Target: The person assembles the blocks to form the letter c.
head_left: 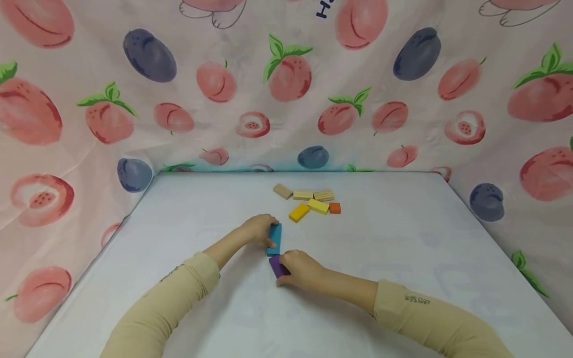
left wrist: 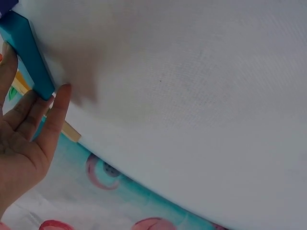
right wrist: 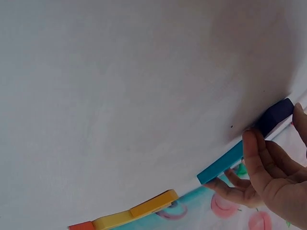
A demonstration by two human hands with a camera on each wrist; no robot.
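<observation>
- Head view: left hand pinches blue block between thumb and fingertips.
- Right hand grips purple block, thumb and fingers at opposite ends.

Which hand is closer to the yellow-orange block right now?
Left. The left hand grips the blue block, just left of the yellow-orange block in the head view; the right hand is farther off, below it there, holding the purple block.

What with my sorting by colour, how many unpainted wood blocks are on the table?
3, in the head view's back row: left block, angled; middle block; right block. Others could hide under the left hand or right hand.
</observation>
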